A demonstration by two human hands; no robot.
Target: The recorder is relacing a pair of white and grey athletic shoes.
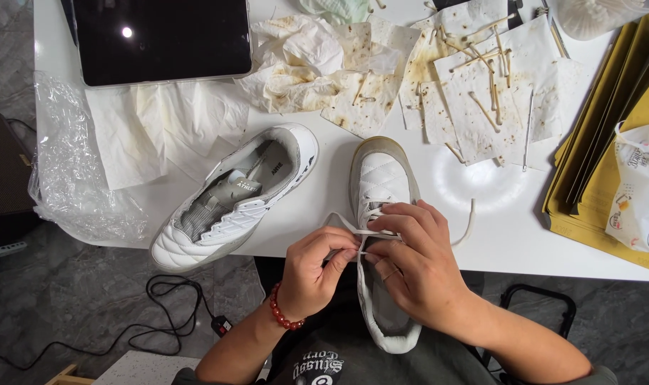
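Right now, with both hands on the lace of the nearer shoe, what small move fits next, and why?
Probably draw the lace through and snug across the white shoe. The left hand pinches it at the eyelets, the right hand steadies the shoe's upper, and a loose lace end lies slack on the white table, so the lacing looks unfinished.

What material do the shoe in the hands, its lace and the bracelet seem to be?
Shoe: probably white leather or a synthetic one, quilted stitching, slight sheen. Lace: flat white woven fabric, it seems. Bracelet: glossy red round beads, maybe stone or glass.
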